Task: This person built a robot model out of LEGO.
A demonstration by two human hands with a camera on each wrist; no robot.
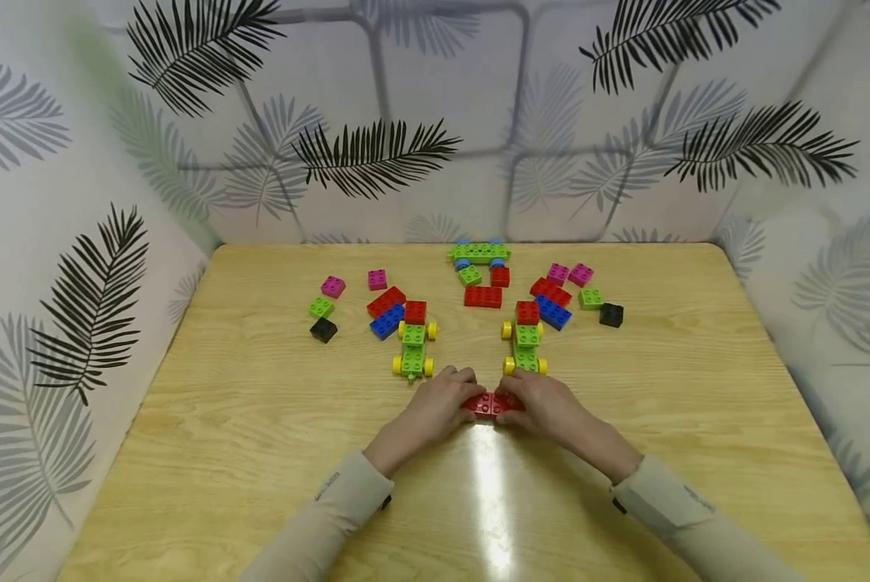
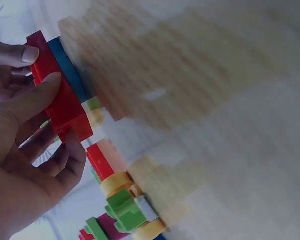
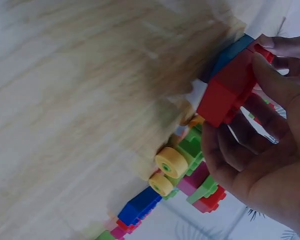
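Together, left hand and right hand pinch the red brick, lying crosswise, studs up.

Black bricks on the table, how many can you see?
2. One black brick sits at the left end of the loose bricks, just below a green one. The other black brick sits at the right end. None seems hidden, though the hands could cover one.

Glossy plastic bricks, varnished wooden table
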